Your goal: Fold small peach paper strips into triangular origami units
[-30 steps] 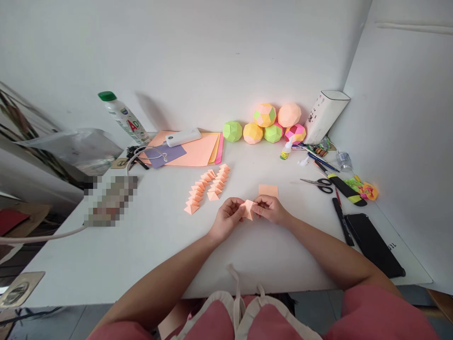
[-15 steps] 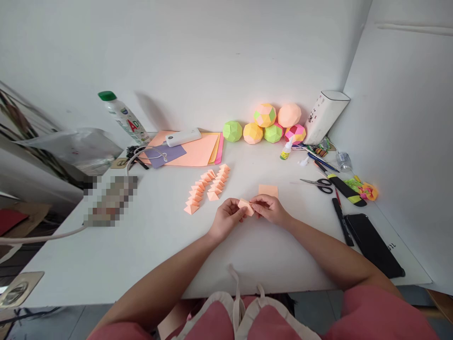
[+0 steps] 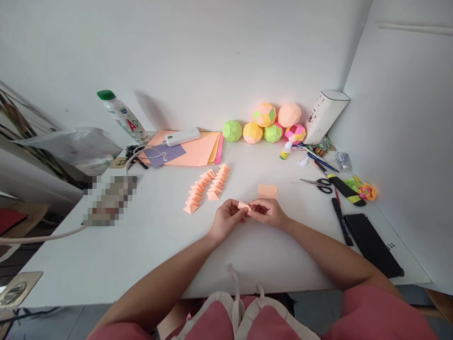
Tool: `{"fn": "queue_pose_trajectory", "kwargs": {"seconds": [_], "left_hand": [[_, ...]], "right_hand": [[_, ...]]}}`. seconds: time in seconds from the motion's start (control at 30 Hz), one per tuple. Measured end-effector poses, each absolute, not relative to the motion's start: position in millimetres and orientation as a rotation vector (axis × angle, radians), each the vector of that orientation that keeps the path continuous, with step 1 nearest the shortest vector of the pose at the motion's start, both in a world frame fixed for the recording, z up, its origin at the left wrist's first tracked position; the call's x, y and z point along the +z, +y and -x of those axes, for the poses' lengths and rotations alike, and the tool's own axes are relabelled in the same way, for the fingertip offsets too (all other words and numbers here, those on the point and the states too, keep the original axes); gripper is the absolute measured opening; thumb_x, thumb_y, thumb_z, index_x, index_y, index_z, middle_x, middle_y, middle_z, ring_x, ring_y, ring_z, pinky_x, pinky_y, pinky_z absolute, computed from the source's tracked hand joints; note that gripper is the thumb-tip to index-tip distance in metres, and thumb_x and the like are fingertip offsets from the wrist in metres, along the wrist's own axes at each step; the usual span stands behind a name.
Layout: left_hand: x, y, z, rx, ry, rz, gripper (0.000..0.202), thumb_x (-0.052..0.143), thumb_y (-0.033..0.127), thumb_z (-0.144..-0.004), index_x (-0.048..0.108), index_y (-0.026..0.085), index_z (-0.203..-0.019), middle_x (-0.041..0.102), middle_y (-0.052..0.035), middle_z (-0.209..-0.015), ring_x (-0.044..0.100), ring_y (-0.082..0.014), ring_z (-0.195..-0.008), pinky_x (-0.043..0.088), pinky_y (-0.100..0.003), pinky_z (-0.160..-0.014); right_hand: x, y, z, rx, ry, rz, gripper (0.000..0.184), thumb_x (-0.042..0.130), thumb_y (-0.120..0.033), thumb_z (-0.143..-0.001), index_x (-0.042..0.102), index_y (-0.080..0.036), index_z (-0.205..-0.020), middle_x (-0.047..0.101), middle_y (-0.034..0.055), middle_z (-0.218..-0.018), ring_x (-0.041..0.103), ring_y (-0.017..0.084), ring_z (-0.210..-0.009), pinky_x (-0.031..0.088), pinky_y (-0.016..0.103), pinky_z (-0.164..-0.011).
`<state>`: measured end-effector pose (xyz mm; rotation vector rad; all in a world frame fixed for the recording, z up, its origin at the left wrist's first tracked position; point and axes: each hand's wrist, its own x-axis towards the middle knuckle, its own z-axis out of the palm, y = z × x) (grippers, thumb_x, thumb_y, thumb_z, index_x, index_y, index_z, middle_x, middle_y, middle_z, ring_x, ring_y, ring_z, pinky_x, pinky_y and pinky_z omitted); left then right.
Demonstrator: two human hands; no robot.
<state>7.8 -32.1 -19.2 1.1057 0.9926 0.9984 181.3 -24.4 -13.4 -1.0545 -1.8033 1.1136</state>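
Observation:
Between my fingertips is a small peach piece of folded paper [image 3: 244,206], partly hidden by the fingers. My left hand [image 3: 228,217] pinches it from the left, thumb in front. My right hand [image 3: 267,212] grips its right side, fingers closed. Just behind my right hand lies a flat peach paper sheet [image 3: 268,191]. To the left, two curved rows of folded peach paper units, a longer row [image 3: 197,192] and a shorter row [image 3: 218,182], rest on the white table [image 3: 170,255].
Several paper balls [image 3: 252,132] sit against the wall, beside a glue bottle [image 3: 286,150]. Scissors [image 3: 321,185], a utility knife [image 3: 347,190] and a black phone [image 3: 374,244] lie right. Coloured sheets [image 3: 200,151], a power bank [image 3: 183,137] and a spray bottle [image 3: 123,118] are back left.
The folded paper has turned in my fingers and now shows a narrower face. My right fingers have closed in further over it; the other things stay put.

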Motion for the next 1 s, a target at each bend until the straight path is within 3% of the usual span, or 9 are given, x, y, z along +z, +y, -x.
{"fn": "queue_pose_trajectory", "kwargs": {"seconds": [0.17, 0.3, 0.43, 0.53, 0.67, 0.83, 1.0], "left_hand": [[-20, -33, -9, 1.019, 0.978, -1.090, 0.035, 0.067, 0.041, -0.070, 0.044, 0.017, -0.081, 0.066, -0.0031, -0.072, 0.065, -0.0161, -0.067, 0.052, -0.030, -0.061], [-16, -33, -8, 1.056, 0.930, -1.127, 0.036, 0.067, 0.039, -0.071, 0.046, 0.019, -0.094, 0.066, -0.0029, -0.085, 0.064, -0.0135, -0.066, 0.052, -0.029, -0.062], [-12, -35, -7, 0.935, 0.996, -1.226, 0.031, 0.059, 0.045, -0.076, 0.059, 0.014, -0.079, 0.064, -0.0035, -0.065, 0.060, -0.0129, -0.058, 0.051, -0.028, -0.059], [-12, -36, -7, 0.925, 1.067, -1.182, 0.034, 0.059, 0.048, -0.075, 0.058, 0.014, -0.076, 0.061, -0.0017, -0.059, 0.058, -0.0122, -0.052, 0.049, -0.026, -0.053], [-13, -35, -9, 0.967, 1.070, -1.070, 0.037, 0.059, 0.051, -0.074, 0.050, 0.015, -0.081, 0.062, -0.0011, -0.063, 0.060, -0.0133, -0.050, 0.047, -0.024, -0.045], [-9, -32, -6, 0.945, 1.075, -1.023, 0.042, 0.057, 0.054, -0.074, 0.054, 0.013, -0.082, 0.066, -0.0107, -0.088, 0.066, -0.0191, -0.067, 0.051, -0.027, -0.051], [-5, -31, -2, 0.832, 0.970, -1.025, 0.047, 0.049, 0.058, -0.077, 0.058, 0.012, -0.079, 0.067, -0.0130, -0.087, 0.066, -0.0230, -0.074, 0.051, -0.028, -0.053]], "right_hand": [[-13, -25, -180, 0.916, -1.924, 1.037, 0.020, 0.052, -0.031, -0.082, 0.064, -0.018, -0.072, 0.060, 0.0021, -0.061, 0.049, 0.011, -0.052, 0.039, 0.024, -0.048], [-13, -24, -181, 0.938, -1.921, 1.049, 0.024, 0.050, -0.033, -0.084, 0.063, -0.018, -0.071, 0.060, 0.0025, -0.062, 0.049, 0.011, -0.051, 0.040, 0.024, -0.048], [-12, -23, -182, 1.058, -1.842, 1.086, 0.024, 0.052, -0.038, -0.083, 0.061, -0.017, -0.073, 0.060, 0.0028, -0.066, 0.052, 0.011, -0.053, 0.043, 0.024, -0.049], [-11, -24, -183, 1.087, -1.789, 1.083, 0.024, 0.050, -0.038, -0.084, 0.058, -0.017, -0.074, 0.059, 0.0022, -0.067, 0.053, 0.011, -0.052, 0.045, 0.025, -0.049], [-13, -26, -181, 0.775, -1.788, 1.059, 0.021, 0.051, -0.033, -0.084, 0.056, -0.019, -0.071, 0.060, 0.0041, -0.067, 0.055, 0.013, -0.056, 0.047, 0.027, -0.050], [-28, -29, -183, 0.377, -1.936, 0.963, 0.013, 0.052, -0.026, -0.085, 0.061, -0.022, -0.077, 0.065, 0.0082, -0.080, 0.060, 0.017, -0.067, 0.051, 0.032, -0.059], [-31, -30, -186, 0.132, -2.063, 0.838, 0.019, 0.046, -0.016, -0.087, 0.063, -0.023, -0.088, 0.065, 0.0081, -0.085, 0.059, 0.018, -0.069, 0.051, 0.034, -0.062]]}}
